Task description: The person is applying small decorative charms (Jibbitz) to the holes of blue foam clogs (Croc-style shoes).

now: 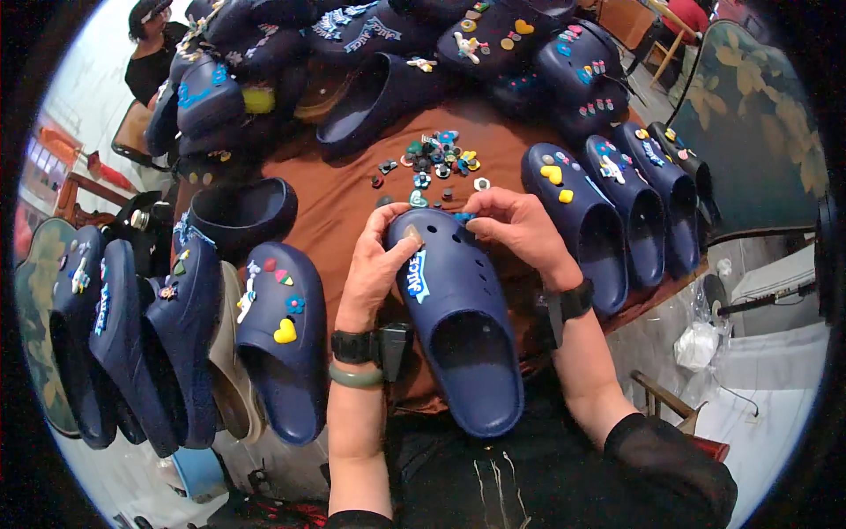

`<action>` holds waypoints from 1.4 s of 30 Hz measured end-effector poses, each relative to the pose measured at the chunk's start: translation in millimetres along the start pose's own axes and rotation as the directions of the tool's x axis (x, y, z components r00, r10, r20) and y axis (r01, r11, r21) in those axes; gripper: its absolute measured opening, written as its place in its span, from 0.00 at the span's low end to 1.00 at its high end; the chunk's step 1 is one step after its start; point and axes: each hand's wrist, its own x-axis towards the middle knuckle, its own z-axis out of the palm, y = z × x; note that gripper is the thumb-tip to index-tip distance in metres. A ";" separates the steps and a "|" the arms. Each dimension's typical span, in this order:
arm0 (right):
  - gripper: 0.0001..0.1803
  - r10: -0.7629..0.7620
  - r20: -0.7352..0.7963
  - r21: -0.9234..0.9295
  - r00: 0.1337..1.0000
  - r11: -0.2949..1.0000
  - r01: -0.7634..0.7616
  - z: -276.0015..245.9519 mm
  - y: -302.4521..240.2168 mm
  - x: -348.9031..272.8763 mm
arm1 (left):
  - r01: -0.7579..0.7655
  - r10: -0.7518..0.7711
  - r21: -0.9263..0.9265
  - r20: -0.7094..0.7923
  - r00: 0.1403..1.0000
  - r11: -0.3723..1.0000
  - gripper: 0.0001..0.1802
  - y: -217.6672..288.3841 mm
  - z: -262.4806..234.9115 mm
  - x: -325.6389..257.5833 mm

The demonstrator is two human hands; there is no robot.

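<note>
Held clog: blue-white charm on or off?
On: the charm lies against the upper of the clog, just below the thumb of the left hand. Cannot tell if it's fully seated.

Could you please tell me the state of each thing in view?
Held navy clog: partly decorated, several holes open
Banner charm: on the clog
Left hand: gripping the clog's toe
Right hand: fingertips at a blue charm
Loose charms: piled
Brown cloth: spread, wrinkled
</note>
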 end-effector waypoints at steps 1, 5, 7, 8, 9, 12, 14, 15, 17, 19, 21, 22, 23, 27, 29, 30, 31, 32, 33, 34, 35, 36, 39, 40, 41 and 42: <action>0.08 0.000 -0.006 -0.001 1.000 1.000 0.000 1.0 -4.0 -6.7 | -0.012 0.012 0.003 -0.021 1.000 1.000 0.25 -0.8 -0.6 0.4; 0.08 -0.153 -0.042 -0.189 0.987 0.972 0.143 1.9 -5.8 -41.6 | 0.021 -0.021 -0.015 -0.041 0.999 1.000 0.24 0.9 -0.4 -2.0; 0.08 -0.213 -0.023 -0.237 0.977 0.950 0.202 5.1 -5.9 -59.6 | 0.029 -0.031 -0.039 -0.051 0.998 0.999 0.22 1.7 1.2 -3.6; 0.08 -0.174 -0.010 -0.273 0.985 0.948 0.165 7.8 -7.9 -66.7 | 0.041 -0.045 -0.071 -0.049 0.998 0.997 0.21 1.2 0.5 -4.4; 0.09 -0.286 0.025 -0.367 0.958 0.889 0.275 10.5 -8.5 -71.8 | 0.053 -0.058 -0.102 -0.043 0.997 0.993 0.20 1.5 2.2 -4.8; 0.11 -0.349 -0.033 -0.435 0.937 0.849 0.301 17.7 -5.2 -82.8 | 0.070 -0.077 -0.128 -0.045 0.996 0.989 0.19 2.7 7.9 -4.6; 0.13 -0.396 -0.029 -0.498 0.918 0.802 0.330 17.7 -1.5 -86.4 | 0.083 -0.089 -0.128 -0.041 0.995 0.988 0.19 3.8 10.8 -4.0; 0.13 -0.396 -0.030 -0.496 0.918 0.803 0.331 17.8 -2.7 -87.9 | 0.075 -0.081 -0.114 -0.052 0.995 0.991 0.19 5.5 11.8 -5.5; 0.14 -0.458 0.100 -0.586 0.883 0.691 0.424 15.8 -8.6 -92.7 | 0.066 -0.072 -0.100 -0.062 0.995 0.993 0.18 6.8 15.6 -7.0; 0.16 -0.448 0.189 -0.639 0.874 0.620 0.456 14.1 -20.4 -97.4 | 0.025 -0.019 0.058 -0.104 0.994 0.998 0.17 9.5 14.9 -9.8; 0.19 -0.427 0.269 -0.690 0.863 0.540 0.482 15.4 -32.2 -100.5 | -0.026 0.036 0.105 -0.094 0.995 0.994 0.17 0.2 11.1 -6.9; 0.23 -0.399 0.292 -0.721 0.869 0.505 0.475 16.5 -36.9 -102.1 | -0.010 0.021 0.113 -0.095 0.995 0.994 0.17 1.3 13.4 -6.8; 0.27 -0.371 0.313 -0.750 0.874 0.469 0.467 17.4 -39.5 -102.4 | 0.005 0.006 0.122 -0.096 0.995 0.993 0.17 3.2 15.1 -6.5; 0.28 -0.393 0.270 -0.824 0.879 0.378 0.422 28.1 -37.8 -99.3 | -0.007 0.021 0.162 -0.086 0.996 0.987 0.17 1.9 12.8 -2.0; 0.27 -0.397 0.235 -0.860 0.887 0.341 0.380 38.7 -38.1 -97.0 | -0.015 0.034 0.210 -0.087 0.996 0.978 0.17 7.0 12.5 0.0; 0.26 -0.403 0.207 -0.887 0.891 0.307 0.344 44.3 -37.3 -96.7 | -0.021 0.048 0.261 -0.097 0.994 0.965 0.17 11.0 10.0 -1.7; 0.26 -0.417 0.216 -0.881 0.883 0.308 0.360 46.0 -36.2 -97.9 | -0.029 0.060 0.272 -0.108 0.992 0.962 0.17 9.5 6.8 -2.7; 0.26 -0.430 0.193 -0.860 0.882 0.358 0.363 44.4 -35.0 -100.6 | -0.120 0.154 0.336 -0.075 0.985 0.934 0.18 0.8 3.3 -3.1; 0.26 -0.460 0.181 -0.830 0.869 0.402 0.386 42.2 -34.9 -98.2 | -0.222 0.261 0.409 -0.041 0.964 0.885 0.18 -3.3 -3.9 -0.2; 0.24 -0.475 0.183 -0.785 0.861 0.457 0.418 37.5 -36.8 -96.9 | -0.195 0.231 0.408 -0.041 0.972 0.892 0.19 -8.5 -9.7 1.4; 0.21 -0.462 0.201 -0.759 0.864 0.484 0.436 32.1 -35.7 -94.3 | -0.162 0.196 0.405 -0.045 0.980 0.900 0.19 -16.6 -11.8 2.7; 0.16 -0.421 0.175 -0.707 0.890 0.576 0.411 25.9 -36.5 -95.1 | -0.165 0.182 0.347 -0.016 0.983 0.923 0.20 -11.4 -6.2 1.5; 0.08 -0.287 0.022 -0.545 0.958 0.800 0.252 17.5 -31.6 -96.4 | -0.140 0.140 0.145 0.014 0.990 0.979 0.18 -19.4 3.3 1.2; 0.07 -0.213 0.013 -0.498 0.977 0.846 0.191 15.0 -33.6 -94.5 | -0.118 0.116 0.097 0.028 0.993 0.988 0.16 -17.2 4.2 -1.4; 0.07 -0.133 0.007 -0.452 0.991 0.884 0.122 13.5 -34.2 -91.3 | -0.093 0.091 0.047 0.045 0.995 0.995 0.14 -15.3 3.5 -3.5; 0.07 -0.147 0.018 -0.446 0.989 0.884 0.139 12.3 -33.9 -87.9 | -0.062 0.065 -0.038 0.085 0.994 0.997 0.11 -12.4 2.9 -4.0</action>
